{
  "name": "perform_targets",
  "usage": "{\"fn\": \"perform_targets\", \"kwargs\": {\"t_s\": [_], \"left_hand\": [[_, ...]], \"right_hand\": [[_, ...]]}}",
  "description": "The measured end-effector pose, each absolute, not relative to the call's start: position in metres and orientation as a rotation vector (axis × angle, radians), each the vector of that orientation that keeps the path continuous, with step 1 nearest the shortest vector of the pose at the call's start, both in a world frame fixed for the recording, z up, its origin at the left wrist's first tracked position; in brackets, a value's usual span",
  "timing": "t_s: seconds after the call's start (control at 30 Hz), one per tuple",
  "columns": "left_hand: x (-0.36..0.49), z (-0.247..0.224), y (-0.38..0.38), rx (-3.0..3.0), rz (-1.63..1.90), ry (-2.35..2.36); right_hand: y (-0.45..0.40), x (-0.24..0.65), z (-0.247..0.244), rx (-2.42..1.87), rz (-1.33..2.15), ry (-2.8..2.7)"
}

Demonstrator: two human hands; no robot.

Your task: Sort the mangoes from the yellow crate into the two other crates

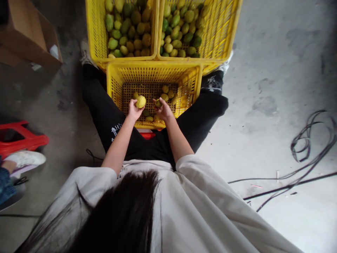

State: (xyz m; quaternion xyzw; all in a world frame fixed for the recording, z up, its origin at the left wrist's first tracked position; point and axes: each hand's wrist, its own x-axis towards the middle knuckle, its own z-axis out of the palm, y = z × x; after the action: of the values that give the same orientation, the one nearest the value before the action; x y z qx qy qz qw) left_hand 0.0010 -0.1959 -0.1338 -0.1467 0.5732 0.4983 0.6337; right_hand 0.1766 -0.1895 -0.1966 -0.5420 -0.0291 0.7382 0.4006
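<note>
My left hand (136,110) is closed around a bright yellow lemon (140,102), held above the near yellow crate (154,65). Beside it, the fingers of my right hand (164,110) grip a smaller, darker green-yellow lemon (158,103), partly covered by the fingers. Several loose yellow lemons (165,96) lie to the right on the floor of this crate, and a few greener ones (149,118) rest closer to me, below my hands. The crate stands between my legs.
Two more yellow crates, a left one (98,58) and a right one (221,31), hold many green and yellow lemons. A cardboard box (28,35) stands at far left. Another person's shoe (26,160) is near a red stool (23,137). Black cables (310,161) cross the right floor.
</note>
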Motion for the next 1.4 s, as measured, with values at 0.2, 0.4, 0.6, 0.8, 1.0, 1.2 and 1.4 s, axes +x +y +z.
{"fn": "perform_targets", "kwargs": {"t_s": [0.2, 0.4, 0.6, 0.8, 1.0, 1.2, 1.4], "left_hand": [[0.002, -0.139, -0.197, -0.329, 1.126, 1.302], [-0.002, -0.136, -0.196, -0.318, 1.088, 1.284], [-0.001, -0.128, -0.195, -0.367, 1.024, 1.266], [0.002, -0.122, -0.196, -0.325, 1.044, 1.314], [0.009, -0.117, -0.193, -0.309, 1.07, 1.453], [0.003, -0.123, -0.194, -0.344, 1.069, 1.425], [0.004, -0.12, -0.196, -0.384, 1.06, 1.363]], "right_hand": [[-0.188, 0.178, -0.178, -1.432, 1.943, 0.102], [-0.185, 0.173, -0.171, -1.423, 1.908, 0.222], [-0.187, 0.174, -0.177, -1.483, 1.861, 0.103], [-0.187, 0.172, -0.172, -1.355, 1.819, 0.061], [-0.188, 0.172, -0.163, -1.283, 1.823, 0.161], [-0.19, 0.177, -0.168, -1.186, 1.88, 0.134], [-0.189, 0.179, -0.171, -1.184, 1.907, 0.114]]}}
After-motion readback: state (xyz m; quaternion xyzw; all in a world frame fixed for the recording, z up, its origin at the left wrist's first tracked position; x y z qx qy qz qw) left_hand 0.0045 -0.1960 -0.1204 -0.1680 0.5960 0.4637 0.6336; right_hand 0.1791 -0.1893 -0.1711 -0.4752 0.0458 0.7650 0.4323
